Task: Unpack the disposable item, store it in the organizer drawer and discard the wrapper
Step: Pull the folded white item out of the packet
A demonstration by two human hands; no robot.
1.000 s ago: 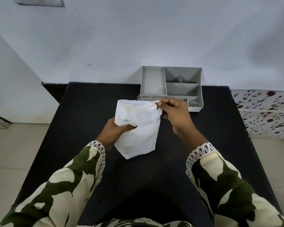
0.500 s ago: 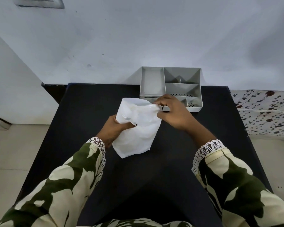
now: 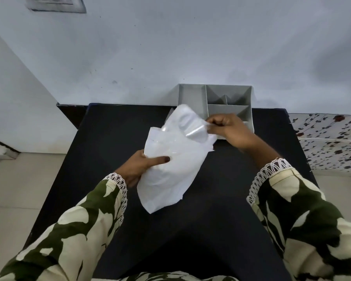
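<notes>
- The white wrapper (image 3: 170, 169) was held up above the black tabletop (image 3: 109, 138), in front of the person and just short of the organizer (image 3: 193, 98); its lower corner hung close to the surface, though whether it touched could not be told.
- A clear plastic flap (image 3: 193, 126) stood peeled away from the wrapper's top edge, stretched toward the right; the disposable item itself was not plainly visible, only a pale shape blurred behind the film.
- The left hand (image 3: 142, 167) gripped the wrapper's left side about midway up, thumb laid flat across the front and the other fingers hidden behind, pinching the paper between them.
- The right hand (image 3: 229, 130) was closed in a loose fist at the top right corner, its fingers (image 3: 212, 123) pressed together on the edge of the clear flap.
- The step in hand looked like the unpacking: the package seemed part-way open, with nothing yet taken out.
- The grey organizer sat at the far edge of the tabletop against the wall (image 3: 170, 47), divided into one long compartment on the left and several smaller ones on the right, all apparently bare; the right hand hid part of its front.
- The next move probably called for peeling the flap further while the left hand kept the backing steady, then reaching inside for the item; thin film could tear unevenly, so a slow, even pull would suit.
- No bin for the wrapper was in view.
</notes>
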